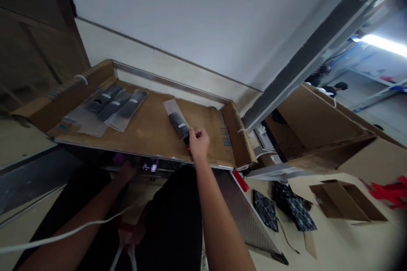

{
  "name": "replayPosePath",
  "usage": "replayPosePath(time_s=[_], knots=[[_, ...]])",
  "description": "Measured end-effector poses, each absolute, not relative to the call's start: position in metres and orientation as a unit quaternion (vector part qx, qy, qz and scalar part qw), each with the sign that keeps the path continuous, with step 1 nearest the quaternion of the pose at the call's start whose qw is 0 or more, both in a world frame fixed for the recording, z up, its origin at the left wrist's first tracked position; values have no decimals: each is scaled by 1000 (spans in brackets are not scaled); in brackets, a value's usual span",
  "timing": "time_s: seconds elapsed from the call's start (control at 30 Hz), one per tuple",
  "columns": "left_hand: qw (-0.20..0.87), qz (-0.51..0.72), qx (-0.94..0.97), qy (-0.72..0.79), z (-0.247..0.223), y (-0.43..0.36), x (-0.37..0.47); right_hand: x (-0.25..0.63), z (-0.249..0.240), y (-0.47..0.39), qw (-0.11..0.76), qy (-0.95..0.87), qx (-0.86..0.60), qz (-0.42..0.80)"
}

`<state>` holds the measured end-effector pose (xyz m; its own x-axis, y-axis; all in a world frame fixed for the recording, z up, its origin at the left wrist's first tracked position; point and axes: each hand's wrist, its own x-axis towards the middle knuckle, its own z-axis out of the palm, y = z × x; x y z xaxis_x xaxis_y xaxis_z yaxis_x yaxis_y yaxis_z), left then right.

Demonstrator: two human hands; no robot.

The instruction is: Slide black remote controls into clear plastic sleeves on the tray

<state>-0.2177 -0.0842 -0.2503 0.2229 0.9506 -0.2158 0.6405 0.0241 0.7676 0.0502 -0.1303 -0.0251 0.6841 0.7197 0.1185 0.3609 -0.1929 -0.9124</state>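
Note:
My right hand (199, 142) pinches the near end of a clear plastic bag (178, 122) with a dark item and a white label inside. The bag lies slantwise on a cardboard-lined table (149, 129), right of its middle. Below the table edge, in shadow, is my left hand (126, 171); its fingers are dark and hard to make out, near a purple patch (119, 158) and a small lit screen (149, 165). Several similar bags (117, 108) with dark contents overlap at the left of the table.
Folded cardboard walls (237, 133) edge the table at both sides, with a pale wall behind. To the right stand a large open carton (321, 127), a smaller carton (348, 201) and dark patterned bags (295, 207) on the floor. A white cable (79, 229) crosses the lower left. Other people are far right.

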Motion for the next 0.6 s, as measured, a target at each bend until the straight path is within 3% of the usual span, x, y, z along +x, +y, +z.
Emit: replayPosePath(time_s=[0.17,0.4,0.5,0.6], knots=[[403,181,656,611,-214,-84,-234,48,-22,-132,561,-351,-705,255],[541,67,773,323,-39,-138,-226,52,-20,-133,577,-365,-623,381],[452,188,798,351,-1,-127,-200,53,-17,-135,571,-380,-601,411],[363,326,796,359,-9,-94,-162,52,-14,-137,551,-398,-594,429]])
